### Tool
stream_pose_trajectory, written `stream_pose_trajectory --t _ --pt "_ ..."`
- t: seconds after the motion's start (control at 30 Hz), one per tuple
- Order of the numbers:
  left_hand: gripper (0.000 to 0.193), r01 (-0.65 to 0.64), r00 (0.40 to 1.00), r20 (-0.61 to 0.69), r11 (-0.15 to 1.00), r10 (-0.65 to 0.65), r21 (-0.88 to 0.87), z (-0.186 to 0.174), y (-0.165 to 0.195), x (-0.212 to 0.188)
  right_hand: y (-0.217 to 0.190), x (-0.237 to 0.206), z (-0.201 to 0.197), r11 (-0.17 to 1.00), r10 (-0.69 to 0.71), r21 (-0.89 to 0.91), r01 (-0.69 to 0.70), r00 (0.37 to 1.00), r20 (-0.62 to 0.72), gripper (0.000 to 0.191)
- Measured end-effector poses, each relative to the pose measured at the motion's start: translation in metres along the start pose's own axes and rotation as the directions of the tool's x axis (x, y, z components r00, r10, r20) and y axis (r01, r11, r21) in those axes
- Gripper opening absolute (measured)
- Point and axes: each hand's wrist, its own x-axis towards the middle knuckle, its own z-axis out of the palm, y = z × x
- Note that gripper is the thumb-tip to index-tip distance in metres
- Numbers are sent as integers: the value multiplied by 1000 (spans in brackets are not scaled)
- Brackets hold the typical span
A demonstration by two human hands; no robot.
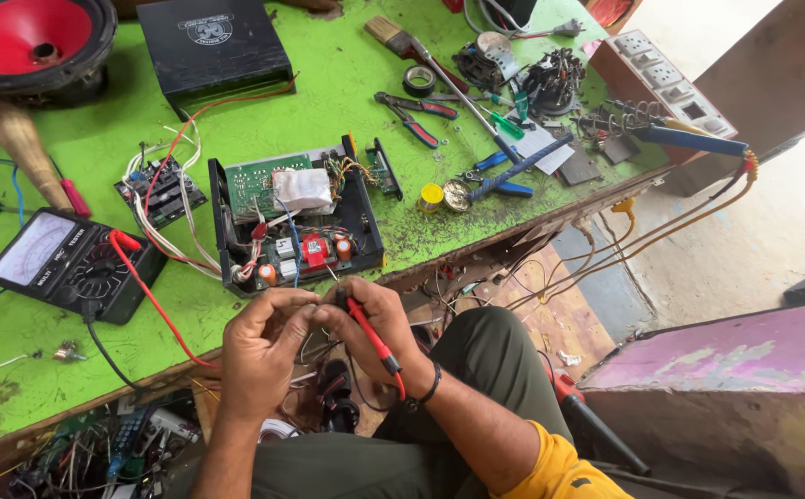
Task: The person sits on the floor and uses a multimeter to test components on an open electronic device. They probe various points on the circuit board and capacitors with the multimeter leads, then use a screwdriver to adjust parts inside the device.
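Observation:
My right hand [379, 328] grips a red multimeter probe [373, 336], its tip pointing up toward an opened black electronics chassis [296, 222] with a green circuit board and coloured capacitors. My left hand [264, 342] is pinched shut beside it on a small dark part that the fingers mostly hide. Both hands meet just below the chassis at the green bench's [347, 83] front edge. A red lead [148, 296] runs from the analog multimeter [70, 263] at the left toward my hands.
A red-coned speaker [33, 42] and a black box [213, 42] sit at the back. Pliers [416, 115], a brush [393, 35], screwdrivers, a solder tin [431, 196] and a soldering iron [689, 140] lie right. A socket board [665, 79] is at far right. Loose wires fill a shelf under the bench.

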Motion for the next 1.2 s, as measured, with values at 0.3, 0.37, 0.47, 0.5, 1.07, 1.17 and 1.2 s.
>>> stream_pose_trajectory --t 0.3,0.37,0.47,0.5,1.07,1.17,1.2 --pt "14 129 978 -165 992 -125 14 1 -2 2 -11 3 -20 914 -229 -282 293 944 238 33" --pt "15 97 988 -126 995 -92 36 0 0 3 -15 2 -21 869 -241 -381 316 942 232 41" --pt "16 -14 1000 -19 991 17 136 -1 5 4 -18 3 -20 847 -224 -432 311 945 240 46" --pt "15 -16 1000 -8 986 18 169 -1 6 5 -19 3 -21 848 -214 -434 305 945 247 47" --pt "17 201 979 -25 977 -203 -66 -1 -9 5 -13 3 -18 779 -182 -543 313 942 282 41" --pt "16 190 981 -34 982 -190 -8 2 -4 3 -10 3 -18 785 -198 -528 324 939 280 40" --pt "16 177 984 -44 983 -175 41 3 -2 3 -9 3 -18 788 -210 -519 330 938 277 40"
